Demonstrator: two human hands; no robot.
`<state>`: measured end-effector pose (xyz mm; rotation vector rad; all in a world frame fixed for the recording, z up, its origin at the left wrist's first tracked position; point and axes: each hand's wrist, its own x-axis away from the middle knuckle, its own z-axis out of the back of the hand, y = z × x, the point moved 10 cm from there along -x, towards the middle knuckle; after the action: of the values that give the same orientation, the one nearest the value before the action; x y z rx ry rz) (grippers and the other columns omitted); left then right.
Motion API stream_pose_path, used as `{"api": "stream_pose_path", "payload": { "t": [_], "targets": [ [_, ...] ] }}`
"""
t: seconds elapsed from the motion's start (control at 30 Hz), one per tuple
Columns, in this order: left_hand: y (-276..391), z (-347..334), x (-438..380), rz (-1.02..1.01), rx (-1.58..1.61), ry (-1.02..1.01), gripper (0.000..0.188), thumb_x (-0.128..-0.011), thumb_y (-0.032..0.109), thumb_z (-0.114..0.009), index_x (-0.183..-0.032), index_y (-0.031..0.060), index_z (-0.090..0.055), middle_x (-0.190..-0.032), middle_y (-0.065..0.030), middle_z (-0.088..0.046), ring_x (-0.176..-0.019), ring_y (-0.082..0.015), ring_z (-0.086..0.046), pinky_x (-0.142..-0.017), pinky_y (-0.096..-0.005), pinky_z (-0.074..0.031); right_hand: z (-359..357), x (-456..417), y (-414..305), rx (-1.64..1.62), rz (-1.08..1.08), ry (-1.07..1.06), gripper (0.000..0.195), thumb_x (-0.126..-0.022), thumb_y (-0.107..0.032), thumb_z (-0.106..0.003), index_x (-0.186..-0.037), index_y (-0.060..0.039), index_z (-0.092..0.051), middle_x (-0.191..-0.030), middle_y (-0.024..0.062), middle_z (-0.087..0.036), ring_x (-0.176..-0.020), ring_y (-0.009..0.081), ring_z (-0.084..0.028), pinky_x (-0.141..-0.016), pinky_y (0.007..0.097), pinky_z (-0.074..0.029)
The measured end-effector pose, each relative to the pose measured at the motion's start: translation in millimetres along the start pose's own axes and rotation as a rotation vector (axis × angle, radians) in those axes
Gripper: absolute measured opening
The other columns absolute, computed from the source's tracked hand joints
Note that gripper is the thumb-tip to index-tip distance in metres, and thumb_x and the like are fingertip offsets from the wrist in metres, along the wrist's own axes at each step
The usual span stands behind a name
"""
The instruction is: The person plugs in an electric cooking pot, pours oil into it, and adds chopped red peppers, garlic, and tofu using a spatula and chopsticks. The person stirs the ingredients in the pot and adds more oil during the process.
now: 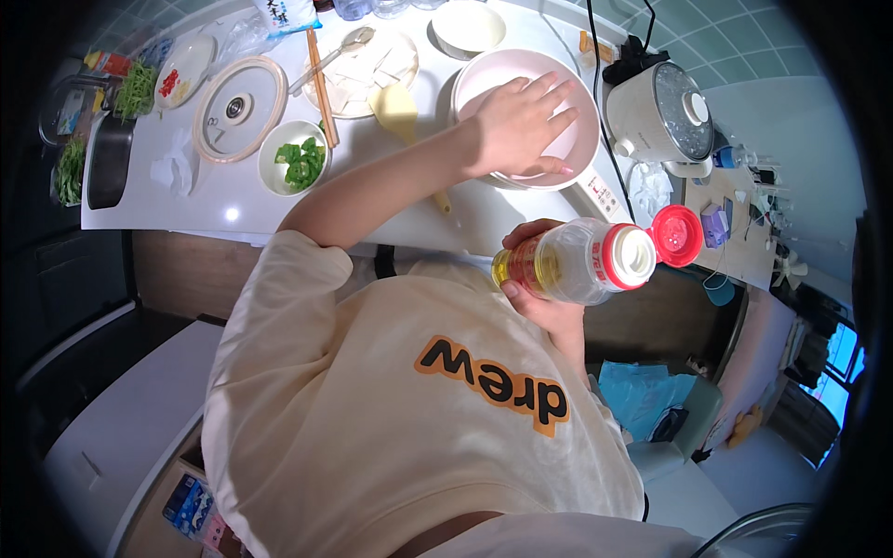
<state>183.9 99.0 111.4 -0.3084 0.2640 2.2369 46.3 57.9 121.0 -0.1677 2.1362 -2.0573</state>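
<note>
My left hand (527,125) is spread flat, palm down, above a round pink-lined electric pot (474,94), with its fingers apart and nothing in them. Whether it touches the pot's inside, I cannot tell. In my right hand (551,314) is a clear plastic cooking oil bottle (572,261), tilted near the counter's front edge. Yellow oil lies in its lower end. The red flip cap (677,236) hangs open beside the white spout. From the pot a white handle (601,195) with control buttons points towards the bottle. A pale yellow spatula (396,111) lies partly behind my left forearm.
Left of the pot are a plate of white slices (391,52), wooden chopsticks (322,91), a bowl of green peppers (301,164) and a glass lid (239,129). A lidded electric cooker (638,111) stands right, past a black cable (598,77). A white bowl (469,31) sits behind.
</note>
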Motion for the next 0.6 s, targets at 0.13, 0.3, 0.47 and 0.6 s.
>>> {"api": "stream_pose_path", "payload": {
  "t": [0.13, 0.3, 0.47, 0.6],
  "targets": [
    [-1, -3, 0, -0.020, 0.053, 0.033, 0.074, -0.093, 0.062, -0.048, -0.144, 0.0081, -0.045, -0.151, -0.0214, -0.038, -0.141, -0.0359, -0.035, -0.114, -0.0463, -0.032, -3, 3, 4, 0.017, -0.020, -0.021, 0.063, -0.066, -0.006, -0.083, -0.120, -0.0020, -0.051, -0.103, 0.0095, -0.064, -0.092, 0.0178, -0.062, -0.079, 0.0335, -0.052],
    [-1, -10, -1, 0.006, 0.039, -0.007, 0.078, -0.093, 0.066, -0.044, -0.145, 0.0068, -0.043, -0.151, -0.0235, -0.036, -0.142, -0.0373, -0.033, -0.115, -0.0467, -0.029, -3, 5, 4, 0.068, -0.003, -0.006, 0.060, -0.065, -0.003, -0.081, -0.117, -0.0018, -0.051, -0.100, 0.0088, -0.064, -0.088, 0.0165, -0.062, -0.078, 0.0326, -0.052],
    [-3, -14, 0, 0.029, 0.041, -0.041, 0.079, -0.093, 0.066, -0.043, -0.144, 0.0060, -0.044, -0.151, -0.0251, -0.035, -0.142, -0.0380, -0.032, -0.116, -0.0465, -0.028, -6, 4, 0, 0.044, -0.022, -0.061, 0.058, -0.066, -0.001, -0.079, -0.117, -0.0009, -0.050, -0.093, 0.0078, -0.064, -0.084, 0.0153, -0.062, -0.078, 0.0317, -0.051],
    [-5, -17, -1, 0.038, 0.022, -0.055, 0.080, -0.093, 0.067, -0.042, -0.144, 0.0052, -0.044, -0.151, -0.0255, -0.035, -0.143, -0.0378, -0.031, -0.116, -0.0459, -0.027, -4, 5, -1, 0.006, -0.009, -0.031, 0.058, -0.066, 0.000, -0.078, -0.117, -0.0002, -0.050, -0.091, 0.0077, -0.063, -0.083, 0.0149, -0.061, -0.077, 0.0313, -0.051]
  ]
}}
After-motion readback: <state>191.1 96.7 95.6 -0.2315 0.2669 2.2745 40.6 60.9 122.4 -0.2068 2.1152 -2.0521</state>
